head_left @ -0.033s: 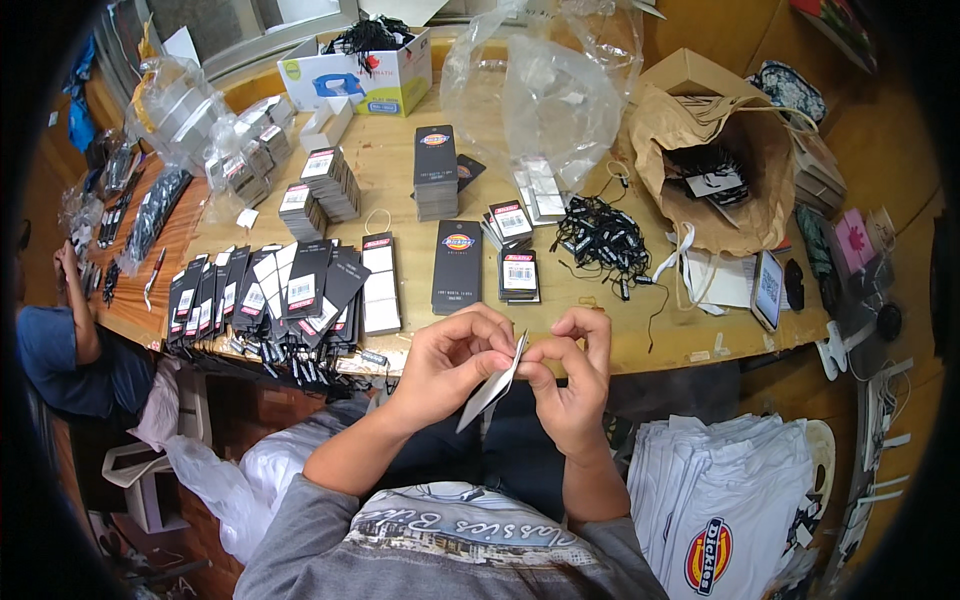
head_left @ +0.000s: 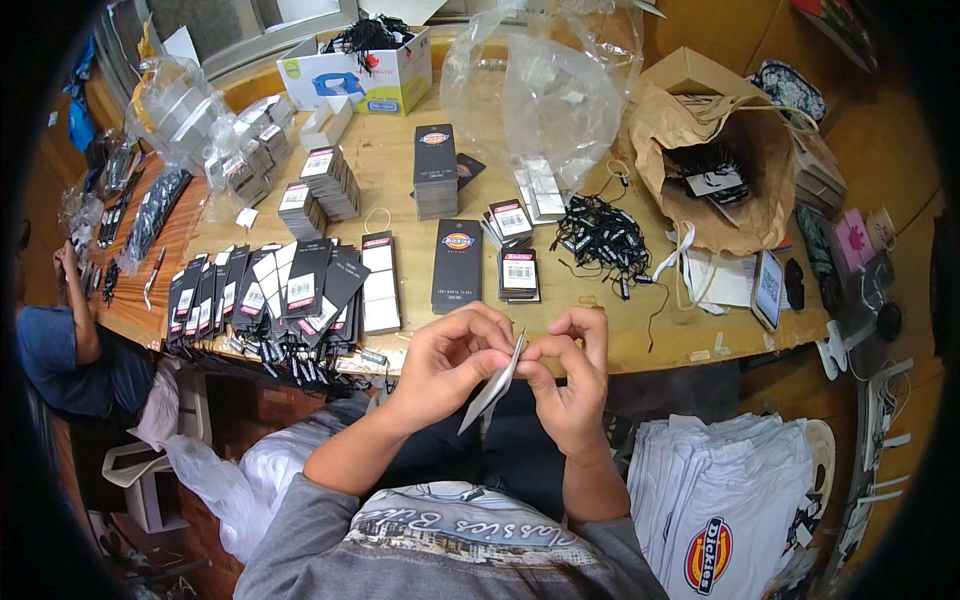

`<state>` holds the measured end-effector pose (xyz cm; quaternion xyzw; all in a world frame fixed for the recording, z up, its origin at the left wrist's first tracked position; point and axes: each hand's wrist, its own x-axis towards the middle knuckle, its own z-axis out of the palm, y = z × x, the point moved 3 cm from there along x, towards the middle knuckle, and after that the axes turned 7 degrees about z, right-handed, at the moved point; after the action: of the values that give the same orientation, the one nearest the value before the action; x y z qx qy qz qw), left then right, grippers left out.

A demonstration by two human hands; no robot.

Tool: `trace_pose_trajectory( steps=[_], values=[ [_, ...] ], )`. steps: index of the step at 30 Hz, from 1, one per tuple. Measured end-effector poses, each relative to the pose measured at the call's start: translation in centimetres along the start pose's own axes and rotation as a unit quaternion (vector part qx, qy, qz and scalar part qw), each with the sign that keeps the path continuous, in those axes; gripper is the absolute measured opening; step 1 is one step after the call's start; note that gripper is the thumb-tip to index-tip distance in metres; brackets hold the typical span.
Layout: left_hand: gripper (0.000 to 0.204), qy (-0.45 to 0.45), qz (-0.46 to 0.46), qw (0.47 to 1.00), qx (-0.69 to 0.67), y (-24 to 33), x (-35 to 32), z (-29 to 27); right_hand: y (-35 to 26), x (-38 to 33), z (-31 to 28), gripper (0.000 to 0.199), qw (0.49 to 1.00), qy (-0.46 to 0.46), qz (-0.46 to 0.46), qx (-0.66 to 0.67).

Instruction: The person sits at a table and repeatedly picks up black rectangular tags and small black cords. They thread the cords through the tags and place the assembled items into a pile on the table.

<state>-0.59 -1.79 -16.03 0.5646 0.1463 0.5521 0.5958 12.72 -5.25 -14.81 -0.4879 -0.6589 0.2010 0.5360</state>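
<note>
Just beyond my lap, at the table's near edge, my left hand (head_left: 445,368) pinches a couple of hang tags (head_left: 489,393) between thumb and fingers. They are seen nearly edge-on, with pale faces showing. Thumb and index finger of my right hand (head_left: 568,395) close on the tags' upper right edge; whether a string is between them I cannot make out. Beyond my hands lie a black hang tag (head_left: 457,280) with a colourful oval emblem and a small stack of barcode tags (head_left: 518,272). Left of these is a row of white label tags (head_left: 380,285).
Finished-looking black tags with strings (head_left: 290,295) fan out at left. Tag stacks (head_left: 435,170) stand behind. To the right are a heap of black strings (head_left: 602,235), a paper bag (head_left: 650,150) and a phone (head_left: 767,290). White shirts (head_left: 720,470) are piled below right. Another person (head_left: 70,350) sits far left.
</note>
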Motion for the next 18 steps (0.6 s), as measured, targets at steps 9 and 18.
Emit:
trace_pose_trajectory(
  steps=[9, 18],
  values=[
    [0.007, 0.110, 0.074, 0.991, -0.003, 2.5, 0.3, -2.3, 3.1, -1.5, -0.5, 0.005, 0.927, -0.129, 0.195, 0.292],
    [0.006, 0.152, 0.033, 0.987, -0.034, 2.0, -0.2, -2.4, 2.5, -1.2, -1.8, 0.014, 0.870, -0.119, 0.251, 0.407]
  ],
)
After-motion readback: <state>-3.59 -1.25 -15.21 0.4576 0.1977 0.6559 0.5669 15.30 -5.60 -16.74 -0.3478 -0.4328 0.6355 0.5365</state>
